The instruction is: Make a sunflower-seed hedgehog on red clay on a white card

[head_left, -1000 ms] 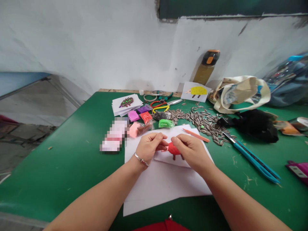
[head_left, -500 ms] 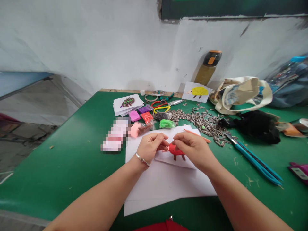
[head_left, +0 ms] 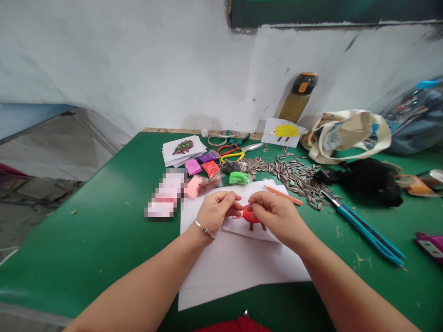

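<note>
My left hand, with a silver bracelet at the wrist, is closed, thumb pressed toward curled fingers. Opposite it, my right hand has thumb and forefinger pinched together. Whatever either hand holds is too small or hidden to make out. Just below and between the fingertips is a red clay animal with brown legs and a pinkish head end, partly covered by the hands. It sits on a small white card over larger white paper sheets. An orange pointed stick lies behind my right hand.
Behind are clay packets, including a green one, sunflower seeds and scissors. A blue utility knife lies right. Finished cards, a yellow-animal picture, a bottle and a cloth bag stand farther back.
The fingers of my right hand have shifted slightly over the red clay animal. My left hand is nearly still, and everything else lies as before.
</note>
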A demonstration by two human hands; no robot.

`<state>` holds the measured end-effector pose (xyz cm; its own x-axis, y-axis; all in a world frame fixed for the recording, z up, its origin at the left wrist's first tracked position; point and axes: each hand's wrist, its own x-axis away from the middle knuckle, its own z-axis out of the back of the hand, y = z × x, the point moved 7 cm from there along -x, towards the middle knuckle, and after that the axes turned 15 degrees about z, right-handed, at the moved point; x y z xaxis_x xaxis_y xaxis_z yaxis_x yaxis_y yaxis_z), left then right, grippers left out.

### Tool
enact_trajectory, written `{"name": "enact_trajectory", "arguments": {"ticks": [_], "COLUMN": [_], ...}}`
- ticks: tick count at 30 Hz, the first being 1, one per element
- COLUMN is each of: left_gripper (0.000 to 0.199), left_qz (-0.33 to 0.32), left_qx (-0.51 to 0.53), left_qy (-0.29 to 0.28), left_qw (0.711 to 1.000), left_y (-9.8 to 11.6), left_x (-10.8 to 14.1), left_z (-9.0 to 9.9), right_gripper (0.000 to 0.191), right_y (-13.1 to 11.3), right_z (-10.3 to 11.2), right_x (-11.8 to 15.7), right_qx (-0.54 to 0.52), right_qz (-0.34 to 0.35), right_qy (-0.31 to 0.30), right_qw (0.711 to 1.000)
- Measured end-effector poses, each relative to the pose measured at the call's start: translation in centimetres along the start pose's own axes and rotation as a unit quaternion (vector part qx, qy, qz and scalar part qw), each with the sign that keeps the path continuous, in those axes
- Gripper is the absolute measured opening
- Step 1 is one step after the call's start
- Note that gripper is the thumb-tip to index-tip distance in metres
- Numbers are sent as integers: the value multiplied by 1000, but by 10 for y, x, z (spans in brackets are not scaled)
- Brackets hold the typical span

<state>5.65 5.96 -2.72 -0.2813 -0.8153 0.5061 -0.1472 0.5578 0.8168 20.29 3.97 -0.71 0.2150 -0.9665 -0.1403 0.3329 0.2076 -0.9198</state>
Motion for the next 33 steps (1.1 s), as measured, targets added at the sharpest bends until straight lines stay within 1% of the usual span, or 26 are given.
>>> {"name": "enact_trajectory", "arguments": {"ticks": [3,8,10,13,15,18,22,24,27,28,30,33], "left_gripper": [42,40,39,39,39,40,41,41,41,40,40,40], "left_qz": [-1,0,-1,0,1,4,3,3,3,4,3,2], "left_qx": [0,-1,-5,-7,-7,-4,-2,-1,-2,-2,-4,-7], "left_qy": [1,7,8,8,7,9,7,6,8,9,9,8], "left_qw": [1000,1000,1000,1000,1000,1000,1000,1000,1000,1000,1000,1000], "left_y": [0,-1,0,0,0,0,0,0,0,0,0,0], "left_x": [0,0,0,-1,0,0,0,0,-1,-1,-1,-1], "left_z": [0,1,1,1,1,1,0,0,0,0,0,0], "right_gripper": [14,31,26,15,12,14,16,19,32,34,31,18], "right_y": [0,-9,-11,-11,-10,-7,-4,-7,-10,-11,-12,-11], "right_z": [2,5,5,2,5,11,11,9,6,6,7,6], "right_x": [0,-2,-2,-2,-2,-2,-2,-2,-2,-2,-2,-2], "right_qx": [-9,43,54,42,49,71,55,68,88,88,85,86], "right_qz": [0,16,18,24,37,47,37,38,34,32,31,37], "right_qy": [9,-6,-13,-20,-5,25,38,27,-2,-8,-12,-15], "right_qw": [1000,999,998,999,998,996,997,997,996,996,996,996]}}
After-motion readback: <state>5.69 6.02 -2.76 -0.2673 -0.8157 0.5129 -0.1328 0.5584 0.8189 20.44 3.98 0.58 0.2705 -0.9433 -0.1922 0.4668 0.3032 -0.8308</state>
